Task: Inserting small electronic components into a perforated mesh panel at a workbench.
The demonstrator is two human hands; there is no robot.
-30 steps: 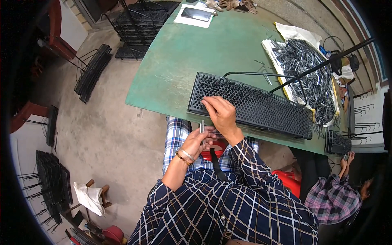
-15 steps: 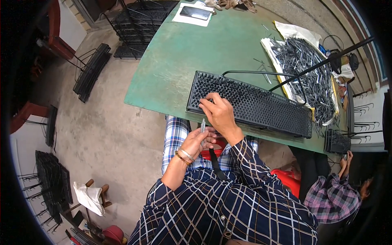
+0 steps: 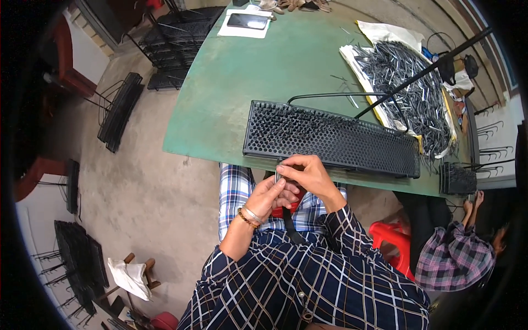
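My left hand [image 3: 265, 199] is closed on a small bundle of thin silvery metal pins [image 3: 278, 176], held upright in front of the table edge. My right hand [image 3: 311, 177] pinches at the top of that bundle with thumb and forefinger. Just beyond both hands lies a long black perforated rack [image 3: 352, 144] with rows of round holes. Short dark tips stand up thickly over its left part, while the right part shows mostly bare holes. Whether a single pin sits between my right fingertips is too small to tell.
The rack rests on a green table [image 3: 231, 82]. A heap of dark thin metal pins [image 3: 401, 88] spreads on a white sack behind it; a slanting black bar [image 3: 434, 67] crosses above. A phone [image 3: 247, 21] lies far left. At right, a co-worker in a plaid shirt [image 3: 456, 257] handles another rack.
My right hand has come back from the left part of the rack to the pins in my left hand. The view has shifted slightly.
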